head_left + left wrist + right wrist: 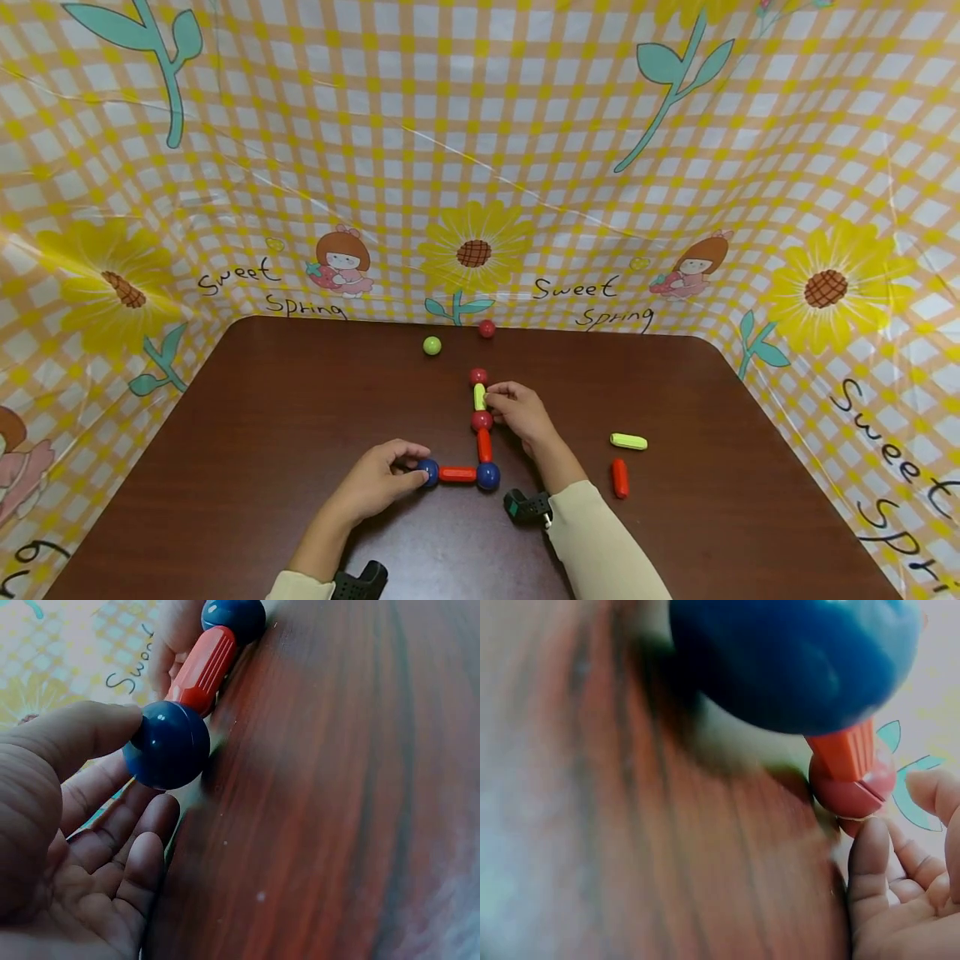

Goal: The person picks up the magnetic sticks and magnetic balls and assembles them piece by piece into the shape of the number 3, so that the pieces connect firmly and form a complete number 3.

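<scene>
A stick-and-ball toy forms an L on the table. My left hand (382, 479) pinches the blue ball (166, 745) at its left end; the thumb lies on top and the other fingers spread below. From there a red rod (457, 474) leads to a corner blue ball (488, 476), then an upright-running red rod (484, 446), a red ball (482, 421), a yellow-green rod (480, 397) and a far red ball (478, 377). My right hand (521, 412) has its thumb and forefinger at the yellow-green rod's right side; its other fingers curl near the table.
A loose green ball (432, 345) and a red ball (487, 329) lie at the table's back edge. To the right are a loose yellow-green rod (628, 442) and a red rod (619, 478). Patterned cloth (480, 167) rises behind and at both sides of the brown table (300, 392).
</scene>
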Motion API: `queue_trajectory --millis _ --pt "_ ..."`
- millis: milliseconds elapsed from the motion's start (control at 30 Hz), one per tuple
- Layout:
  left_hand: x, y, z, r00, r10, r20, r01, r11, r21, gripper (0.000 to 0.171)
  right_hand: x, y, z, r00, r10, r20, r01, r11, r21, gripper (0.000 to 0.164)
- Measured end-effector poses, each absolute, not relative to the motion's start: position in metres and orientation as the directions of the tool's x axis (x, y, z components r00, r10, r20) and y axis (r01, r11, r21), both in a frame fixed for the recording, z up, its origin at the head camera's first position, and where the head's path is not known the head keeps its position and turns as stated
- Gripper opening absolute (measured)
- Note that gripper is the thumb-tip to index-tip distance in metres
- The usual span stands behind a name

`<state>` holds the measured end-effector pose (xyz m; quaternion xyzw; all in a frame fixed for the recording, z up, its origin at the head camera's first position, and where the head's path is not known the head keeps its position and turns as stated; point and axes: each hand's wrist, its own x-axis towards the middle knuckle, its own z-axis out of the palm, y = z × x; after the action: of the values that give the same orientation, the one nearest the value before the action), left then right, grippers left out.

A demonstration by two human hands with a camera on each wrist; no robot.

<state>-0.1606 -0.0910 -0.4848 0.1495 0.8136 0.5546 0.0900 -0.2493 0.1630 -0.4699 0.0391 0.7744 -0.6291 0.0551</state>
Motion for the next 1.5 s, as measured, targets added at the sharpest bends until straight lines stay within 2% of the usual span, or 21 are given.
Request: queue_trajectory --millis 200,367,867,1267,1500 --pt "-0.161 -0.092 -0.486 -0.941 0.334 0.046 0.175 0.368 0.913 0.026 -0.241 0.172 -0.469 -0.988 -0.042 -0.149 0.142 0.141 -0.980 0.029" --pt "-0.161 -0.092 -0.488 -0.946 0.322 0.041 0.172 0.388 0.905 0.026 -0.230 0.185 -0.460 -0.989 -0.064 -0.136 0.124 0.165 -0.978 0.033" --pt "-0.159 -0.089 -0.489 -0.949 0.313 0.051 0.169 0.365 0.916 0.025 -0.181 0.259 -0.426 -0.996 -0.071 -0.050 0.021 0.360 -0.933 0.038" --pt "-0.158 -0.089 -0.487 -0.949 0.313 0.048 0.163 0.356 0.920 0.026 -0.147 0.309 -0.425 -0.998 -0.048 -0.028 -0.004 0.563 -0.827 0.039" --pt "-0.159 -0.089 -0.487 -0.948 0.313 0.051 0.165 0.350 0.922 0.025 -0.139 0.330 -0.430 -0.997 -0.033 -0.071 0.032 0.662 -0.749 0.035"
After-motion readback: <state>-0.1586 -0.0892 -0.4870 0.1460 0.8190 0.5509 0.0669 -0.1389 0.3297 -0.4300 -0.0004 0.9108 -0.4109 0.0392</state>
